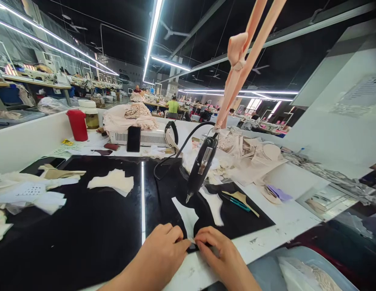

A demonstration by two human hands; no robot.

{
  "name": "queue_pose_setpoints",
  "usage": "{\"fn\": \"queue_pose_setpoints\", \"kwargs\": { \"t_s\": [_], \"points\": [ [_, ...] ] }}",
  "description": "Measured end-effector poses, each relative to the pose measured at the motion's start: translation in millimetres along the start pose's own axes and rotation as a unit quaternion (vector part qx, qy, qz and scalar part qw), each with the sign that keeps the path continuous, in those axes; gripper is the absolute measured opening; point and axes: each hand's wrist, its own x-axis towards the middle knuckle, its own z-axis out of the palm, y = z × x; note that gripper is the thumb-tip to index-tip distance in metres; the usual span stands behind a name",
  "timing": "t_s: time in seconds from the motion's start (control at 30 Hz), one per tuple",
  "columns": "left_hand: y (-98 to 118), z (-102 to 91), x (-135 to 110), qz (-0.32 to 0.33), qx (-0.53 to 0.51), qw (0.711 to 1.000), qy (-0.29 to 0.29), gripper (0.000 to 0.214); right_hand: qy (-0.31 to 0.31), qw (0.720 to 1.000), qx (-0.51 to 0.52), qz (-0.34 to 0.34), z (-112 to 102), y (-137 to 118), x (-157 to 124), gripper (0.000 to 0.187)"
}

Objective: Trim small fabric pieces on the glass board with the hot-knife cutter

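Observation:
A curved white fabric piece (187,216) lies on the black mat (109,230), its narrow near end at the table's front edge. My left hand (163,252) is closed, thumb and fingertips pinching that near end. My right hand (218,248) pinches the same end from the other side, its fingertips almost meeting the left ones. Just beyond the piece hangs a black corded hand tool (203,163) with a pointed metal nozzle, slung from peach elastic bands (236,81). A second white fabric piece (214,204) lies to the right of the nozzle.
Teal pens (238,203) and a tan template (245,202) lie at right. A white fabric stack (112,181) and more pieces (30,190) sit left. Behind are a phone (134,139), a red cup (77,125) and a scrap heap (239,145). People work farther back.

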Motion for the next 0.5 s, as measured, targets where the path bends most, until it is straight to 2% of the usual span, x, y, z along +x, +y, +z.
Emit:
{"fn": "queue_pose_setpoints", "kwargs": {
  "t_s": [0.27, 0.5],
  "points": [
    [0.2, 3.5, -0.5, -0.005, -0.02, 1.0, 0.019, 0.021, -0.016, 1.0, 0.017, 0.012, -10.4, -11.0, 5.1, 0.022],
    [-0.6, 4.3, -0.8, 0.003, -0.01, 1.0, 0.029, 0.022, -0.024, 0.999, -0.029, 0.006, -6.6, -12.5, 7.9, 0.018]
  ]
}}
